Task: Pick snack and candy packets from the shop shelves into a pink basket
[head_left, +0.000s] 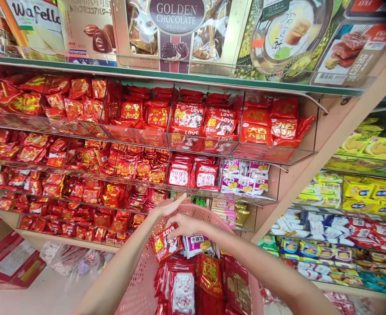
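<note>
A pink perforated basket (140,280) stands in front of me, holding several packed snacks. Inside it are red packets, a white-labelled red packet (183,294), a red-and-gold packet (211,275) and purple-and-white packets (198,245). My right hand (187,225) reaches over the basket, thumb and fingers closed on the top edge of a red "LOVE" packet (167,246). My left hand (166,208) is at the basket's far left rim, its visible finger stretched out toward the shelf. Its other fingers are partly hidden, and I see nothing held in it.
Tiered shelves with clear fronts (199,144) hold red packets ahead. Large boxes (180,35) line the top shelf. A slanting wooden post (324,127) divides off yellow and green packets (360,188) on the right. Plastic bags (78,264) and a red carton (12,258) lie low left.
</note>
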Motion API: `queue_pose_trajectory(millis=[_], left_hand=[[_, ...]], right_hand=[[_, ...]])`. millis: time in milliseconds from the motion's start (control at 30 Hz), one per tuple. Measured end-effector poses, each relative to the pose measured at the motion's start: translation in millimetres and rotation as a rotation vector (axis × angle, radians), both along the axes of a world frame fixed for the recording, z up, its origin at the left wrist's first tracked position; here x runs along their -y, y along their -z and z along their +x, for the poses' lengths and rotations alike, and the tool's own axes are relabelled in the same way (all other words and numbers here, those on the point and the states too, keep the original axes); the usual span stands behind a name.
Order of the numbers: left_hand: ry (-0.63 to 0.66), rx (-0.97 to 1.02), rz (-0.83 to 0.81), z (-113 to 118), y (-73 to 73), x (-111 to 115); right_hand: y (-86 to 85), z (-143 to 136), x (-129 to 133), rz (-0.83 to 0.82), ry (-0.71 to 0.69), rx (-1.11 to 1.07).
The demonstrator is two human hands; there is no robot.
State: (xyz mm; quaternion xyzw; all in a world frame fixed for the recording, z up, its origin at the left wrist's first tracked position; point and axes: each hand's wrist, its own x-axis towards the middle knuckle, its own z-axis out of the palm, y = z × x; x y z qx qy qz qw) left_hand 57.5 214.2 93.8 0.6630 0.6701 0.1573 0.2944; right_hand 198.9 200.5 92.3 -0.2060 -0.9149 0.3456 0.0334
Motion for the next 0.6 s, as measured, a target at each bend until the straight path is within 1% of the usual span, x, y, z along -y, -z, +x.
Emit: queue_pose_trajectory(millis=[200,333,400,467,533,600], left_hand=[[-0.003,-0.037,-0.016,3,-3.7,1],[0.012,-0.053,-0.003,5,-5.7,3],[0.022,-0.058,-0.015,5,-6.3,4],[0.018,-0.058,-0.033,5,-7.3,5],[0.009,-0.038,-0.043,5,-9.1,6],[0.011,-0.008,-0.049,5,-11.7,6]], right_hand=[[9.6,0,-2,0.079,0.002,-0.007],[4.6,2,3,0.165,0.023,0.017],[-1.8,4,12,0.292,0.028,0.001],[-8.5,4,27,0.498,0.001,-0.011],[-12.6,2,46,0.709,-0.106,-0.023],[-12.0,-2,65,0.851,-0.271,-0.028]])
